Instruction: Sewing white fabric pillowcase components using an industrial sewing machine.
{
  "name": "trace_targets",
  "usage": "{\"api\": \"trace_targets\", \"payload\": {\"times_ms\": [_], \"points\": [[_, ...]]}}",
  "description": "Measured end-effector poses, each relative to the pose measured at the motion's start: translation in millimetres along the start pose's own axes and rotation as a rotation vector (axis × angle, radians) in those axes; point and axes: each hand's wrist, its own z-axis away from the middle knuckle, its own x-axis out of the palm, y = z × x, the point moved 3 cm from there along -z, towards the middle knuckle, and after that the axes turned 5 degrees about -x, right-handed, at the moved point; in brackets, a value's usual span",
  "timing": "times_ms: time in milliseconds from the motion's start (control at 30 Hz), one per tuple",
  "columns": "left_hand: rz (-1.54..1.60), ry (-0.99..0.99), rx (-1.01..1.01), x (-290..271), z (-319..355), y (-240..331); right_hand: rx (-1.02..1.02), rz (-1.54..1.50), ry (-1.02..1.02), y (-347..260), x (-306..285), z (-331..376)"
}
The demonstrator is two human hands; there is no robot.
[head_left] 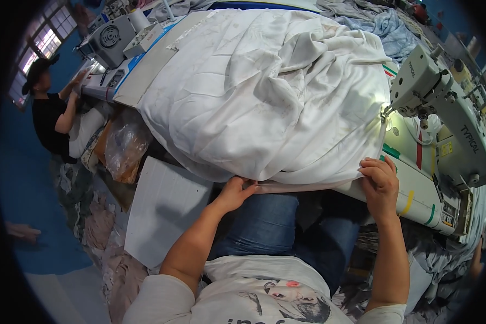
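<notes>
A large white cloth (227,97) lies bunched in folds across the sewing table in front of me. Its near edge hangs over the table's front, above my lap. My left hand (236,193) pinches that edge near the middle, thumb and fingers together. Farther right, my right hand (379,175) grips the same edge between thumb and fingers, just short of the sewing machine (443,113). The edge strip stretches between both hands. At the right, the cloth's border runs up to the machine's lit needle area (386,112); whether it lies under the foot is hard to tell.
A white board (164,208) leans below the table at left, beside a clear plastic bag (125,143). Cloth scraps (100,221) cover the floor there. Another person (54,108) works at a station at far left. Blue-grey cloth (380,29) is heaped behind the table.
</notes>
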Motion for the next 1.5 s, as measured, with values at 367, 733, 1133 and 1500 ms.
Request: {"api": "trace_targets", "payload": {"times_ms": [367, 733, 1133, 1500], "points": [[-0.459, 0.289, 0.877, -58, 146, 207, -0.017, 0.017, 0.290, -44, -21, -21], [-0.722, 0.290, 0.597, -77, 133, 235, -0.048, 0.002, 0.192, -72, -48, 24], [-0.512, 0.300, 0.334, -88, 126, 218, 0.041, 0.026, 0.211, -62, -54, 50], [-0.527, 0.323, 0.530, -85, 122, 213, 0.087, 0.008, 0.197, -55, -52, 61]]}}
